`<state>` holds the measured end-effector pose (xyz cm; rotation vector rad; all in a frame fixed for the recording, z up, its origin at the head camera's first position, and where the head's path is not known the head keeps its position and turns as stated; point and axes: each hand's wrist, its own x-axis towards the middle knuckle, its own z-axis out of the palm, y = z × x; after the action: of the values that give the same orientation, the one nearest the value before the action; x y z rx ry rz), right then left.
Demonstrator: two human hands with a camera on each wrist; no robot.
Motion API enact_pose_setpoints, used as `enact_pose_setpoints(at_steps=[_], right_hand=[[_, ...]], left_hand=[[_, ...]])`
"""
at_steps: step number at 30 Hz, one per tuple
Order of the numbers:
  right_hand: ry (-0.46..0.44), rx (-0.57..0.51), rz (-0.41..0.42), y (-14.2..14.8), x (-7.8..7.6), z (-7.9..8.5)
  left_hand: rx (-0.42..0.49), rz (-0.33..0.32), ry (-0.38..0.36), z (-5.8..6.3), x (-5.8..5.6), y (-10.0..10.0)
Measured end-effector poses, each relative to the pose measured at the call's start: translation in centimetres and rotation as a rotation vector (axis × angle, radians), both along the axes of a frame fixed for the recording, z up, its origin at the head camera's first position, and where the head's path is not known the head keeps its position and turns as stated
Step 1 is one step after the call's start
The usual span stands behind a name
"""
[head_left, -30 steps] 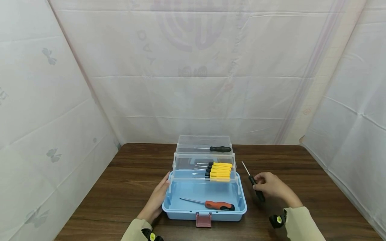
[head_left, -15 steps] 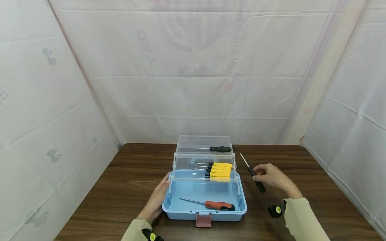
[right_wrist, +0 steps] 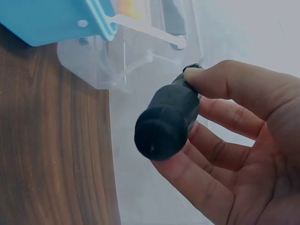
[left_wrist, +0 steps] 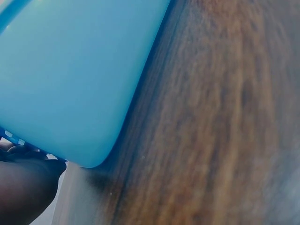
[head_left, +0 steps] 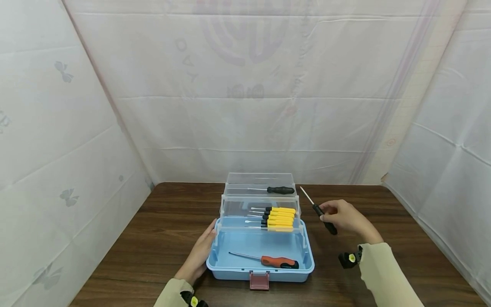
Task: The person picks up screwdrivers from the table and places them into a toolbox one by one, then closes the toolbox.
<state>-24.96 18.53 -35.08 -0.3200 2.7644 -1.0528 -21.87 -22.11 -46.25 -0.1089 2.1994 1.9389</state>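
Observation:
To the right of the blue toolbox [head_left: 230, 275], my right hand [head_left: 345, 218] holds a black-handled screwdriver [head_left: 325, 220] between thumb and fingers, its shaft pointing up and left. The right wrist view shows the butt of that black handle [right_wrist: 161, 133] close up, the thumb on its upper end. My left hand [head_left: 199, 253] rests along the toolbox's left side, fingers straight at the rim. In the left wrist view the blue wall [left_wrist: 79, 79] fills the upper left, with part of the hand [left_wrist: 28, 187] at its corner. An orange-handled screwdriver [head_left: 279, 262] lies in the box's bottom.
Clear tiers [head_left: 234, 207] stand raised behind the box. Several yellow-handled screwdrivers [head_left: 281, 216] lie in the lower tier, and another black-handled screwdriver [head_left: 281, 190] in the upper one. A pink latch [head_left: 259, 280] hangs at the front. The wooden table [head_left: 153, 238] meets white sheeting behind.
My right hand has moved away from the front edge, raising the black-handled screwdriver up and slightly left in the head view. My left hand and the toolbox have stayed put.

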Motion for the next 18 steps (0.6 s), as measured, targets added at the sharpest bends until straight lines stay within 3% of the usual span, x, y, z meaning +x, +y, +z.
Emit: enact_pose_setpoints(at_steps=[18], right_hand=[[0.093,0.039,0.102,-1.3,-1.8,1.6]], left_hand=[[-0.007,-0.001,0.004,-0.1,-0.1,-0.1]])
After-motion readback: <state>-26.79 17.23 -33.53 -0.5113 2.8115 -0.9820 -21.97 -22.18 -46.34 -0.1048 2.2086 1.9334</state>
